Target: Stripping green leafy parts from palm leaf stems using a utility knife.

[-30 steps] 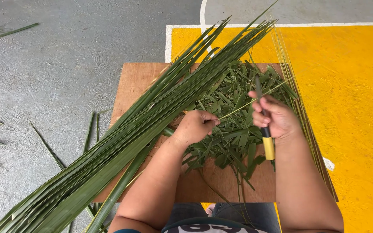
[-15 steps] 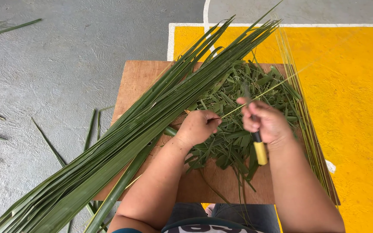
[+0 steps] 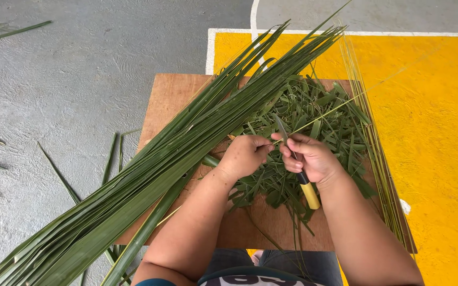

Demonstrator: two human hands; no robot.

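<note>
Now hands (image 3: 279,156) grip knife (image 3: 298,164); strip leaf midrib (image 3: 345,103).

Two hands: left hand (image 3: 245,155), right hand (image 3: 311,158). One knife (image 3: 299,170) with a yellow handle, one table (image 3: 173,95). One long bundle of leaves (image 3: 149,175), one heap of scraps (image 3: 314,114) and one row of thin midribs (image 3: 369,137), each too many to count; about eight loose leaves on the floor (image 3: 80,79).

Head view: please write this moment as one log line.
left hand pinches thin leaf midrib | right hand grips yellow-handled knife | wooden board under long palm leaves
</note>
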